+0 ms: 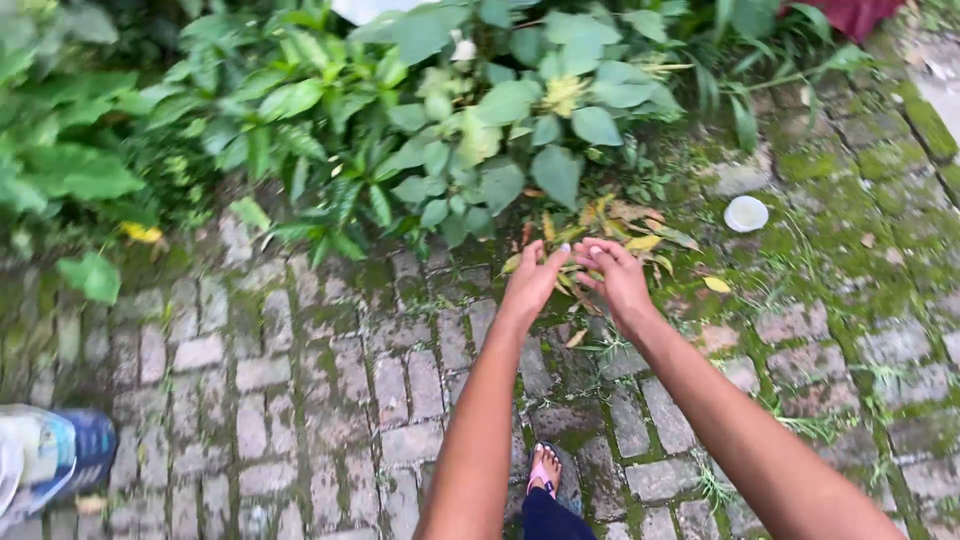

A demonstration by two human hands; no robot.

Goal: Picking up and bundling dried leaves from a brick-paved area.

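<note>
- We find the left hand (pixel 531 283) stretched forward at the end of a bare arm, fingers spread and open, palm turned inward toward the other hand.
- We find the right hand (pixel 614 276) beside it, also open with fingers loosely extended; the two hands stand close together, fingertips nearly meeting.
- Between and just past the fingers we note a loose bunch of yellow and brown dry leaves (pixel 600 240). Some leaves sit against the fingers of both hands; whether any are actually pinched we cannot tell, since neither hand closes around them.
- The dry leaves lie at the edge of the paving, directly under the green bushes (pixel 480 130) that fill the upper part of the view.
- One separate yellow leaf (pixel 716 284) lies on the bricks to the right of the right hand.
- A round white lid (pixel 746 213) rests on the mossy ground, further right and well apart from the hands.
- The brick paving (pixel 330 400) is grey, uneven and overgrown with moss and small weeds in the joints.
- Below the arms we see the person's own foot in a pink sandal (pixel 544 470) on the bricks.
- At the lower left edge a blue and white sack (pixel 50 455) is partly in view.
</note>
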